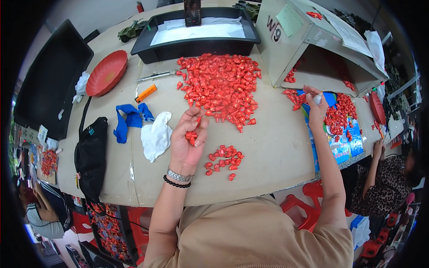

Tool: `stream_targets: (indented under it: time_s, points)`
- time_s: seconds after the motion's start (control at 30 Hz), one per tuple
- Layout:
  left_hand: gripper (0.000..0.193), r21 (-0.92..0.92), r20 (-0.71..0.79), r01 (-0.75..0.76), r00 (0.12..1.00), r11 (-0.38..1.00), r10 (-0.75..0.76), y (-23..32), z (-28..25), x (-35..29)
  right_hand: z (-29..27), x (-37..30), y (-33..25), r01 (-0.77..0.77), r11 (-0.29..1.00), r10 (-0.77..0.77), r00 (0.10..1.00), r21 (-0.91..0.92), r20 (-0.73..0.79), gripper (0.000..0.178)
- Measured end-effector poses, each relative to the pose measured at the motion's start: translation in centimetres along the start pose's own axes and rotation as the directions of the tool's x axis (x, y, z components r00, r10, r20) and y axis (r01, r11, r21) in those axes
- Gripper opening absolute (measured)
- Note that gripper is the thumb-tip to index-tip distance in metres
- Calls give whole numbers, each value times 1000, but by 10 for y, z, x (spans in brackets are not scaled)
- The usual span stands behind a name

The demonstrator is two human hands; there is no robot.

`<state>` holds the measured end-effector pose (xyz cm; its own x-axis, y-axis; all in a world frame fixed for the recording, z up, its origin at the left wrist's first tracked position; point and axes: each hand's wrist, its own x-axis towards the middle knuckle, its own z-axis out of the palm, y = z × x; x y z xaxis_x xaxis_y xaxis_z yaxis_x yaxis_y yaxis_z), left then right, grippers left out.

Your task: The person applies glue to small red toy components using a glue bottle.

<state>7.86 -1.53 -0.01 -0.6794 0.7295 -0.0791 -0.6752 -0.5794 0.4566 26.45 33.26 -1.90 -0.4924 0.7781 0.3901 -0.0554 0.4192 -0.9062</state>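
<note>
My left hand (190, 136) is turned palm up, fingers curled over several small red plastic pieces (191, 137). It hovers at the left side of a large heap of the same glossy red pieces (221, 85) on the table. A smaller loose group (225, 158) lies nearer my body, right of my left wrist. My right hand (315, 106) is at the right, in front of the grey box's opening, its fingers bent round a small whitish object (317, 99) whose kind I cannot make out. Beside that hand, more red pieces (340, 115) lie on a blue printed sheet (342, 154).
A black tray lined with white paper (199, 43) and a phone (192, 12) stand behind the heap. Leftward lie a red bowl (106, 73), orange-handled tool (146, 93), blue cloth (128, 120), white cloth (156, 136) and black bag (91, 154). The grey box (286, 49) stands right; co-workers sit at both sides.
</note>
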Motion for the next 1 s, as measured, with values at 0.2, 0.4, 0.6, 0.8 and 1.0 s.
stream_targets:
  time_s: [0.2,0.4,0.6,0.8,1.0]
  points:
    - [24,-42,-7,138,990,990,-139,1,-5,3,57,-24,-56,-82,982,73,996,169,58,19]
    - [23,199,72,96,991,975,-113,-1,6,-4,132,-51,-109,-223,954,114,888,201,445,31]
    - [37,319,144,76,981,945,-127,-4,7,-4,149,-67,-121,-238,952,60,759,191,648,44]
    - [50,224,133,95,983,970,-127,-8,11,-5,143,-80,-107,-12,989,-79,802,148,592,37]
    - [29,151,150,94,982,984,-116,-14,-3,0,132,-80,-102,53,987,-128,835,153,536,30]
